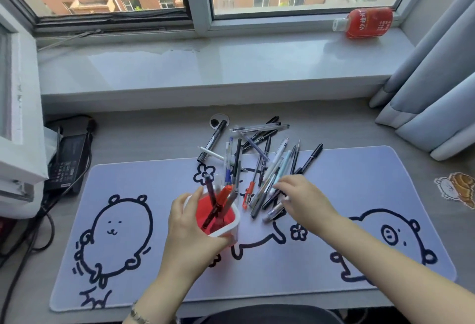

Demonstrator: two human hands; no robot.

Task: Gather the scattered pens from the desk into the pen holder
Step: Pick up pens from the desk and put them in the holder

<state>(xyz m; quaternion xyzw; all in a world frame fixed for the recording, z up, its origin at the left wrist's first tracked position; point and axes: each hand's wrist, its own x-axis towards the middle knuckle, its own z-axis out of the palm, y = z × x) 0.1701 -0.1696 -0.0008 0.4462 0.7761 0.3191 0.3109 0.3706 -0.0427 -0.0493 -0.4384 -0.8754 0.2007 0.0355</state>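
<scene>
A white pen holder with a red inside (pixel 232 226) stands on the desk mat, with three pens upright in it, one with an orange cap (pixel 223 196). My left hand (pixel 191 231) is wrapped around the holder from the left. A pile of several scattered pens (pixel 259 159) lies behind and to the right of the holder, partly on the mat and partly on the bare desk. My right hand (pixel 302 197) rests on the near end of the pile, fingers spread over a few pens; I cannot tell whether it grips one.
The pale mat with black cartoon drawings (pixel 154 259) covers most of the grey desk. A cable hole (pixel 218 120) sits behind the pens. A black device with cables (pixel 69 154) lies at the left. A red bottle (pixel 365 22) lies on the windowsill. Curtains (pixel 437 92) hang at the right.
</scene>
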